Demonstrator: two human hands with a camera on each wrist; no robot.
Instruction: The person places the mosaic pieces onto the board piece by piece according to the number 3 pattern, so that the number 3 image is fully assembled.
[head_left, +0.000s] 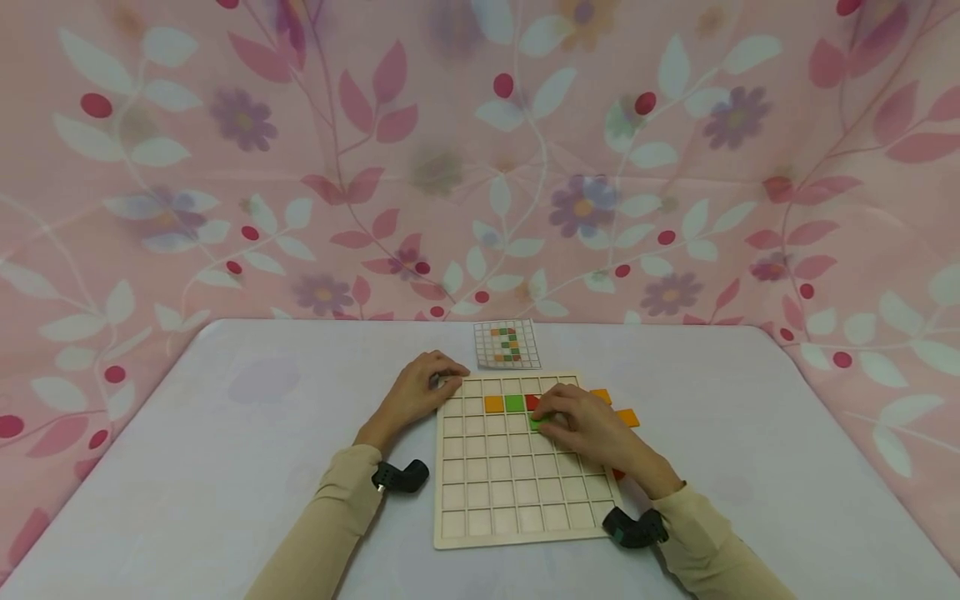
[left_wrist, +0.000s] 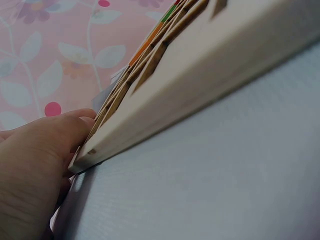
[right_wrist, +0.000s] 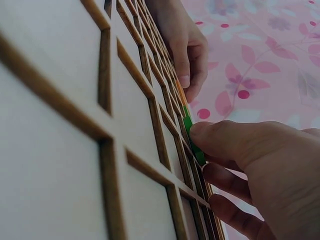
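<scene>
A pale wooden grid board (head_left: 477,493) lies on the white table. My left hand (head_left: 420,387) grips its far left corner; the left wrist view shows the thumb on the rim and the other fingers partly hidden at the edge. My right hand (head_left: 588,427) pinches a green tile (right_wrist: 194,142) between thumb and fingers. That tile is tilted at a cell in the third row, just below a red tile (head_left: 532,402). Left of the red one, an orange tile (head_left: 494,404) and another green tile (head_left: 513,403) sit in the second row.
Behind the board lies a printed pattern card (head_left: 486,352) with a coloured grid. Loose orange tiles (head_left: 628,417) lie at the board's right side, partly hidden by my right hand. A reddish tile (head_left: 618,474) peeks out under my right wrist. Floral cloth (head_left: 480,208) hangs behind the table.
</scene>
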